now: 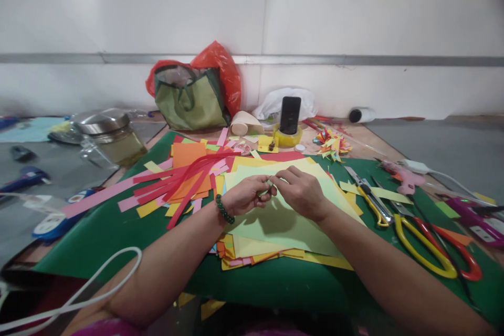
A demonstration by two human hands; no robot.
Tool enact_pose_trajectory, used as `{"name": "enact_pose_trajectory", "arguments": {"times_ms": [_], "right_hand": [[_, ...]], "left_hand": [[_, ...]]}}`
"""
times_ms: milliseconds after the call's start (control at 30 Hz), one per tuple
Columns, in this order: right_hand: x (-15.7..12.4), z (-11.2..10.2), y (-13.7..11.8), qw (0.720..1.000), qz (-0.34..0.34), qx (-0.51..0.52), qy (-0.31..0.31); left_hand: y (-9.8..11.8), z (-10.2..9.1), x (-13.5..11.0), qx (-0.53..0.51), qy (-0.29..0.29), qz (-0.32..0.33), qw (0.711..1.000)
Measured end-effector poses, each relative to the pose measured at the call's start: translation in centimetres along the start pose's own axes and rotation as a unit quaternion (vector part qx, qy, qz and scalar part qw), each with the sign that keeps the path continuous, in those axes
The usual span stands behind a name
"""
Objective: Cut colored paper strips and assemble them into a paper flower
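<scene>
My left hand (250, 194), with a green bead bracelet (224, 210) at its wrist, is closed in a pinch on a small folded piece of pale green paper (270, 184). From the other side, my right hand (301, 191) has thumb and fingers closed at the same small piece; its fingers cover much of it. Both hands meet above a stack of colored paper whose top sheet is pale green (283, 239). Left of them lie red paper strips (157, 189), mixed with pink, orange and yellow ones.
On the green mat (268, 286), scissors (425, 247) and a utility knife (370, 194) lie right, near a pink glue gun (405, 176). A phone (290, 115) stands in a yellow holder behind. Left are a glass jar (118, 144) and a white cable (98, 278); a green bag (191, 100) stands at back.
</scene>
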State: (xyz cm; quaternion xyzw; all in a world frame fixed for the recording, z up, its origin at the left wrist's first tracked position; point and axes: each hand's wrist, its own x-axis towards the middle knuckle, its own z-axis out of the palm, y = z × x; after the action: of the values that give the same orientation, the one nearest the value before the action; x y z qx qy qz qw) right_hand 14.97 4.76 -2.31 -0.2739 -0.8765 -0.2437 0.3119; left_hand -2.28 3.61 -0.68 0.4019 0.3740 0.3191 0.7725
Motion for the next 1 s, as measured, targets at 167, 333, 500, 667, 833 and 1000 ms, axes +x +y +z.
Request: {"name": "enact_pose_trajectory", "arguments": {"times_ms": [167,333,500,667,833,1000], "right_hand": [[-0.5,1.0,0.7,0.971,0.159,0.177,0.014],[-0.2,1.1,1.4,0.779,0.435,0.45,-0.002],[0.6,0.4,1.2,0.608,0.508,0.597,-0.126],[1.0,0.3,0.0,0.571,0.515,0.615,-0.176],[1.1,0.0,-0.5,0.58,0.513,0.617,-0.141],[1.0,-0.5,-0.5,0.618,0.423,0.652,-0.12]], "left_hand": [[0.0,-0.1,0.0,-0.007,-0.012,0.006,1.0],[-0.1,-0.3,0.3,0.001,0.052,-0.008,0.999],[-0.3,-0.5,0.7,0.137,0.149,0.126,0.971],[-0.4,-0.4,0.7,0.165,0.147,0.17,0.96],[-0.3,-0.6,0.9,0.101,0.202,0.165,0.96],[-0.1,-0.9,1.0,0.04,0.227,0.162,0.959]]}}
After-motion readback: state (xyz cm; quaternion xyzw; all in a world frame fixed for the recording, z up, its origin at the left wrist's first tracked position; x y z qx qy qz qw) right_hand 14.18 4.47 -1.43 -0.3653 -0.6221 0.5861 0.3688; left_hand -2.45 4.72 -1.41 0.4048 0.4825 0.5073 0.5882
